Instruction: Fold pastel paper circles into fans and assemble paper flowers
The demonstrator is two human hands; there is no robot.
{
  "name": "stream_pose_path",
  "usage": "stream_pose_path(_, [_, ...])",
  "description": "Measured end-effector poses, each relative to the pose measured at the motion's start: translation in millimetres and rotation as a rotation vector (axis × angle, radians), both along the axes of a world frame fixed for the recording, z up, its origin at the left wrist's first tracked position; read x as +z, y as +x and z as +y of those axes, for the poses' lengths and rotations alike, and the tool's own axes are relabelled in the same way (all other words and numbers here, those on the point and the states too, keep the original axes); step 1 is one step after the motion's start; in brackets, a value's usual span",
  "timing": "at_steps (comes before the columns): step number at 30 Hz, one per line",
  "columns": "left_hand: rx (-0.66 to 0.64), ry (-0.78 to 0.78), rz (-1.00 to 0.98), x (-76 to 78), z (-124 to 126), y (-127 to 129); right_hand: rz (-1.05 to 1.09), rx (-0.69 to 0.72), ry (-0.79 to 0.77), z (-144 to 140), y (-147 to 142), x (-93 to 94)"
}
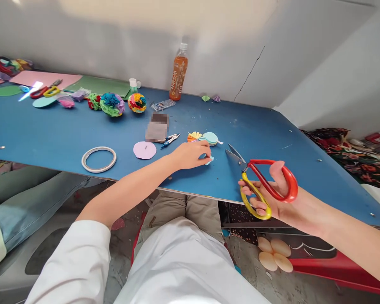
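My right hand [272, 198] grips red-and-yellow scissors [262, 181] by the handles, blades partly apart and pointing up-left over the near edge of the blue table [66, 135]. My left hand [190, 154] rests on the table, fingers pinched on a small light-blue paper scrap [210, 159]. Just beyond those fingers lie a light-blue paper disc [210, 137] and an orange-yellow folded paper fan [194, 136].
A pink paper circle [145, 150], a compass [170, 140] and a tape ring [99, 159] lie left of my hand. Further back are paper pom-pom balls [112, 104], a glue bottle [133, 85], an orange drink bottle [178, 74], second scissors [46, 91] and coloured sheets [44, 78]. Another person's leg [28, 198] is at left.
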State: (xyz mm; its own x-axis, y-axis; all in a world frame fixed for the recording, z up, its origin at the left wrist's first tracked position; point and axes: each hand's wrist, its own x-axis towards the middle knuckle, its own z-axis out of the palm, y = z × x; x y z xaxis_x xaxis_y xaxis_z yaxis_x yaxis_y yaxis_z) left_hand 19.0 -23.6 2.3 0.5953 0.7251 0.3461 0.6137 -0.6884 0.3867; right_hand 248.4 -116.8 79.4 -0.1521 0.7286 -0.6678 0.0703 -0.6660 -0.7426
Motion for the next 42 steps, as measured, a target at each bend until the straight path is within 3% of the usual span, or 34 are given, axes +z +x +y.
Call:
stream_pose_path(14, [-0.027, 0.004, 0.025, 2.8, 0.0, 2.3, 0.006, -0.087, 0.023, 3.3, -48.6, -2.2])
stream_pose_path(19, [-0.023, -0.001, 0.029, 3.5, -0.4, 2.9, 0.027, -0.133, 0.013, 6.0, -52.6, -0.7])
stream_pose_path(31, [-0.024, -0.033, 0.027, 5.9, -1.8, 2.1, 0.018, -0.088, 0.021, 17.2, -47.7, -10.8])
stream_pose_path(42, [-0.020, -0.020, 0.031, 5.2, -1.5, 2.5, 0.008, -0.144, 0.017, 17.2, -61.7, -2.0])
